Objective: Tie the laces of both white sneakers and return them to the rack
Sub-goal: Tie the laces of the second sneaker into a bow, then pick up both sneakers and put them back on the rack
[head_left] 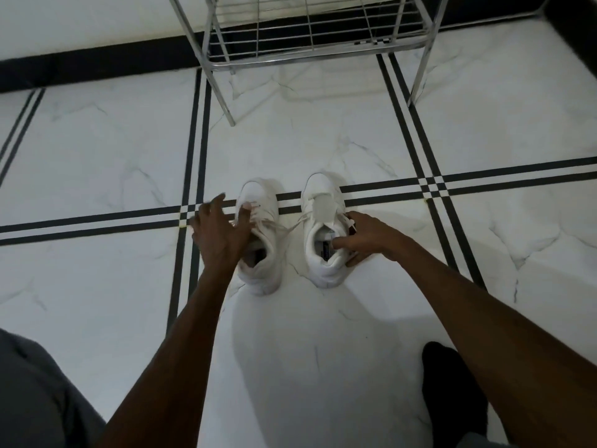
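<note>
Two white sneakers stand side by side on the marble floor, toes pointing away from me. The left sneaker [260, 202] has loose laces [284, 226] trailing toward the other shoe. My left hand [219, 232] hovers over its left side with fingers spread, holding nothing. The right sneaker [323, 218] has its tongue pulled up. My right hand [365, 237] grips its collar, thumb inside the opening and fingers along the outer side. The wire shoe rack [310, 43] stands ahead at the top.
The rack's metal legs [226, 101] reach the floor ahead of the shoes. A black baseboard [97, 63] runs along the wall. My grey-clad knee [35, 389] sits at the lower left, a black-socked foot [452, 383] at the lower right.
</note>
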`<move>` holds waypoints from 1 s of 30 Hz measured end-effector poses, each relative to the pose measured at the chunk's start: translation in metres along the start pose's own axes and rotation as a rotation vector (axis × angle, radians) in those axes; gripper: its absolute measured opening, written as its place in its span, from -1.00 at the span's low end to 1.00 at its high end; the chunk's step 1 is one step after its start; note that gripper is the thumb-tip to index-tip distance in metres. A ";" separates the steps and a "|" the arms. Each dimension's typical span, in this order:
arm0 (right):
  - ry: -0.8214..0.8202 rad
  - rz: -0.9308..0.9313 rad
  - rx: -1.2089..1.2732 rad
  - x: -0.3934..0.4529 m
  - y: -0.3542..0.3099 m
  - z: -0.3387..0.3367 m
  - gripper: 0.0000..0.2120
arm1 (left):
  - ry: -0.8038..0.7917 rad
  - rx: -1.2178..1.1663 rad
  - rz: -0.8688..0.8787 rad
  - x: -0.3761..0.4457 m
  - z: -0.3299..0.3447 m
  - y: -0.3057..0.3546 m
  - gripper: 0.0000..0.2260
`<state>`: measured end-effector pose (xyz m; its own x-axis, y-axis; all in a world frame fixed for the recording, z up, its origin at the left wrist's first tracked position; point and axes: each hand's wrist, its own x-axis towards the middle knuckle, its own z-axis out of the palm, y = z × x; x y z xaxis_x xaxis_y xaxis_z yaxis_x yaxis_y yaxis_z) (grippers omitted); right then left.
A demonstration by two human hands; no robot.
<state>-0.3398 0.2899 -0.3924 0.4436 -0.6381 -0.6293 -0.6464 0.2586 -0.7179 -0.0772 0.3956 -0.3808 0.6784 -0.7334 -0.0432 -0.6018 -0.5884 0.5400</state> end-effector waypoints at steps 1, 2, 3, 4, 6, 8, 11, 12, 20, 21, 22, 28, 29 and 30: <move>0.003 -0.008 -0.015 0.002 -0.004 0.004 -0.48 | -0.035 -0.042 -0.046 -0.003 -0.004 -0.009 -0.35; 0.009 -0.018 -0.024 0.004 -0.007 0.007 -0.53 | -0.101 -0.126 -0.076 -0.007 -0.008 -0.015 -0.37; 0.019 -0.032 -0.031 0.005 -0.011 0.010 -0.57 | -0.189 -0.238 -0.104 -0.010 -0.009 -0.021 -0.42; 0.030 -0.044 -0.039 0.006 -0.014 0.012 -0.61 | -0.289 -0.331 -0.134 -0.013 -0.012 -0.024 -0.47; 0.050 -0.061 -0.070 0.009 -0.018 0.016 -0.61 | -0.429 -0.419 -0.169 -0.017 -0.014 -0.028 -0.56; 0.075 -0.072 -0.102 0.013 -0.020 0.020 -0.62 | -0.464 -0.443 -0.168 -0.015 -0.014 -0.029 -0.71; 0.121 -0.093 -0.121 0.016 -0.017 0.025 -0.60 | -0.516 -0.393 -0.100 -0.014 -0.013 -0.032 -0.71; 0.139 -0.093 -0.128 0.016 -0.017 0.026 -0.58 | -0.520 -0.334 -0.071 -0.015 -0.013 -0.032 -0.63; 0.287 -0.152 -0.210 0.018 -0.009 0.033 -0.57 | -0.361 -0.252 -0.075 -0.023 0.002 -0.017 -0.40; 0.300 -0.154 -0.209 0.019 -0.007 0.034 -0.58 | -0.350 -0.252 -0.079 -0.024 0.005 -0.015 -0.43; 0.311 -0.155 -0.205 0.021 -0.005 0.034 -0.60 | -0.336 -0.250 -0.091 -0.025 0.009 -0.014 -0.46; 0.344 -0.220 -0.183 0.021 0.000 0.031 -0.41 | -0.275 -0.263 -0.096 -0.035 0.017 -0.008 -0.47; 0.346 -0.229 -0.173 0.019 -0.001 0.029 -0.38 | -0.265 -0.258 -0.099 -0.036 0.014 -0.005 -0.46; 0.348 -0.237 -0.164 0.016 -0.004 0.027 -0.37 | -0.259 -0.257 -0.100 -0.037 0.010 0.000 -0.46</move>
<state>-0.3134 0.2980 -0.4073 0.3741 -0.8790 -0.2957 -0.6544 -0.0242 -0.7558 -0.1061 0.4192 -0.3880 0.5798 -0.7577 -0.2995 -0.3900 -0.5808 0.7145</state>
